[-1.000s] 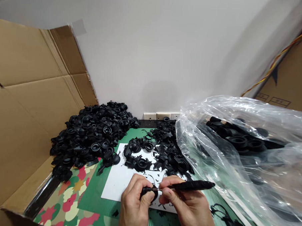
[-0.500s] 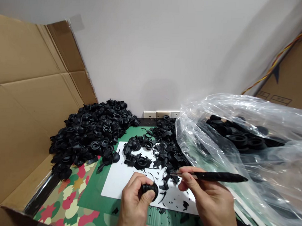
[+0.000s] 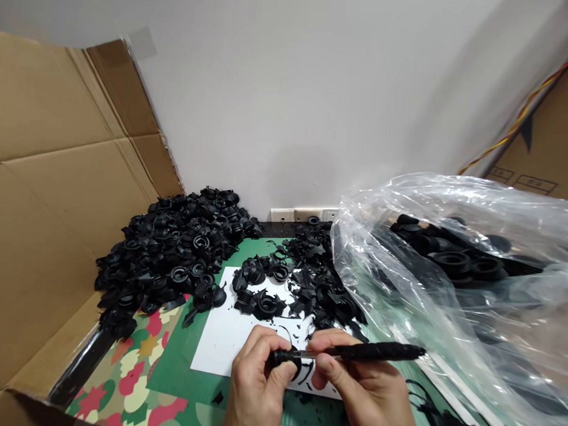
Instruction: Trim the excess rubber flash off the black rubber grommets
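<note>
My left hand [image 3: 255, 384] is closed round a small black rubber part [image 3: 283, 358] low in the middle of the view. My right hand [image 3: 361, 392] grips a black-handled knife [image 3: 372, 351] like a pen. The blade tip rests against the rubber part, and both hands hover over a white sheet [image 3: 226, 342] strewn with black trimmings.
A heap of black rubber parts [image 3: 169, 255] lies at the left against a cardboard wall [image 3: 45, 184]. Cut scraps [image 3: 318, 283] pile up in the middle. A clear plastic bag [image 3: 454, 289] with more black parts fills the right. A green cutting mat [image 3: 174, 365] lies under the sheet.
Half a second ago my right hand held the knife off to the right, away from the part. It has swung back left, so the blade meets the part again.
</note>
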`<state>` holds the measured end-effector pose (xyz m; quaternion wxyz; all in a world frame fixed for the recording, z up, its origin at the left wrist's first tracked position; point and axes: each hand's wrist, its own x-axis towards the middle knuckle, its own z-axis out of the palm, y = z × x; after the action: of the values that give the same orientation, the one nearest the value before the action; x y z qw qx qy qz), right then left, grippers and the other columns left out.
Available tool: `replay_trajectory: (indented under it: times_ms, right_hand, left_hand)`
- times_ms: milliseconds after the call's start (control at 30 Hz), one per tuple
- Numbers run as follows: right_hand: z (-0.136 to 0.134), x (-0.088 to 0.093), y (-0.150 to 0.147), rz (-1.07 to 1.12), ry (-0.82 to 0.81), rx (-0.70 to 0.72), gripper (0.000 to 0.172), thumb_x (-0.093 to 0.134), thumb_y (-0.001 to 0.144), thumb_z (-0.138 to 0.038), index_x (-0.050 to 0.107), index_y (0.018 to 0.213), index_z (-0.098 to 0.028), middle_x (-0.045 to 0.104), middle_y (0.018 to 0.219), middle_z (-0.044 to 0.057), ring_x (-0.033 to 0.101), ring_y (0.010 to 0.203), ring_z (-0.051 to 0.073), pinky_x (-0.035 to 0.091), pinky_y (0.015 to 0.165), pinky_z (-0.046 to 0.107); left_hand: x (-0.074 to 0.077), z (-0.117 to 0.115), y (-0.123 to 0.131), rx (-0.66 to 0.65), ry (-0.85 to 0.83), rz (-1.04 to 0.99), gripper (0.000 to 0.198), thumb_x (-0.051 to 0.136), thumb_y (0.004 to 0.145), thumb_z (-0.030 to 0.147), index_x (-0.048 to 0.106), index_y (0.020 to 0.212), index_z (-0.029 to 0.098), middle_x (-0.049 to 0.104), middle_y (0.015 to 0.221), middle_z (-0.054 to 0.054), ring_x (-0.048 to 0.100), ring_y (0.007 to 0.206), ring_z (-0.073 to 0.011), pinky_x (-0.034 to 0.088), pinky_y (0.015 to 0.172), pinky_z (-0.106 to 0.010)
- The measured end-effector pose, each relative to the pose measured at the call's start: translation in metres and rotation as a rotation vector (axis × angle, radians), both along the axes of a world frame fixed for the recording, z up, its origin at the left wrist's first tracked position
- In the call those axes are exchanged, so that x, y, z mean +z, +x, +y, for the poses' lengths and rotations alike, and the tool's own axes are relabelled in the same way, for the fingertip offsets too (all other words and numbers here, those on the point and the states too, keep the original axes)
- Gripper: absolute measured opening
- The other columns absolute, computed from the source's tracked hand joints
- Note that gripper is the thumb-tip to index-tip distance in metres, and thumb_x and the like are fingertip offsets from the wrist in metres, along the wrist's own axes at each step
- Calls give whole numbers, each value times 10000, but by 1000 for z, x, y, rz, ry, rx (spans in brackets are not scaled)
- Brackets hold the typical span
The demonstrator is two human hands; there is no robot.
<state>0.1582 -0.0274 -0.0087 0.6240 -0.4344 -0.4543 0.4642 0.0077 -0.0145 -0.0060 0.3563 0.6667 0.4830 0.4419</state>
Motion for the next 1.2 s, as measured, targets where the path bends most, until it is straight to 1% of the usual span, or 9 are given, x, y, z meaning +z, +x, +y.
replay_trajectory:
  times_ms: [200, 467, 633, 733, 833, 867, 933, 1067, 1200]
  right_hand:
    - [2, -6, -6, -18, 93, 50, 51, 646, 802, -269, 686, 814, -240, 659, 729, -6, 615, 513, 123, 514, 526, 212]
    - [2, -8, -6, -18, 76, 71, 57, 647, 803, -274, 686, 819, -237, 654, 707, -3, 614, 512, 131, 513, 526, 219]
    - [2, -3, -11, 34, 45, 70, 88, 668, 784, -305, 679, 780, -217, 634, 655, -7, 597, 507, 133, 485, 524, 224]
    - [0, 3, -17, 138, -93, 125, 235, 680, 758, -407, 668, 705, -178, 577, 495, -17, 545, 450, 132, 430, 485, 234]
    - [-1, 9, -20, 346, -278, 267, 373, 708, 687, -515, 638, 627, -154, 459, 338, -58, 406, 328, 89, 354, 419, 228]
    - [-1, 10, -19, 398, -311, 278, 390, 723, 663, -528, 633, 619, -151, 437, 320, -68, 376, 318, 78, 346, 417, 224]
    - [0, 12, -14, 430, -342, 211, 393, 745, 637, -527, 640, 645, -148, 442, 324, -71, 380, 340, 75, 348, 439, 218]
    - [5, 13, -5, 302, -345, -7, 410, 750, 623, -535, 658, 714, -145, 512, 371, -45, 456, 416, 106, 349, 486, 220]
    - [5, 11, -6, 206, -295, -55, 407, 739, 632, -534, 663, 761, -155, 539, 404, -40, 490, 439, 135, 372, 499, 243]
  left_hand:
    - [-2, -1, 3, 31, 35, -5, 130, 557, 768, 102, 644, 783, 198, 567, 778, -24, 578, 713, -186, 449, 619, -261]
    - [-4, -1, 4, 40, 72, 25, 131, 557, 767, 98, 634, 775, 203, 554, 766, -18, 566, 707, -180, 432, 610, -257]
    - [-3, -2, 5, 42, 120, 45, 131, 539, 786, 105, 623, 778, 205, 550, 755, -15, 561, 693, -175, 419, 599, -257]
    - [-2, -1, 5, 47, 142, 86, 126, 533, 800, 117, 625, 777, 200, 554, 749, -18, 560, 689, -175, 419, 599, -260]
    - [0, 3, 2, 39, 96, 76, 102, 549, 788, 134, 634, 788, 191, 572, 771, -33, 571, 711, -190, 439, 607, -269]
    - [0, 4, 1, 44, 68, 50, 98, 560, 771, 129, 635, 788, 189, 576, 780, -36, 575, 718, -194, 448, 609, -271]
    - [0, 7, -1, 67, 21, -13, 112, 579, 735, 107, 638, 780, 191, 582, 789, -34, 580, 730, -198, 463, 622, -274]
    - [-1, 8, -3, 93, 2, -63, 130, 607, 710, 98, 656, 774, 199, 592, 799, -28, 582, 760, -203, 466, 657, -279]
    - [-1, 6, -3, 87, 11, -78, 144, 607, 711, 90, 663, 786, 199, 591, 816, -33, 580, 773, -206, 469, 665, -282]
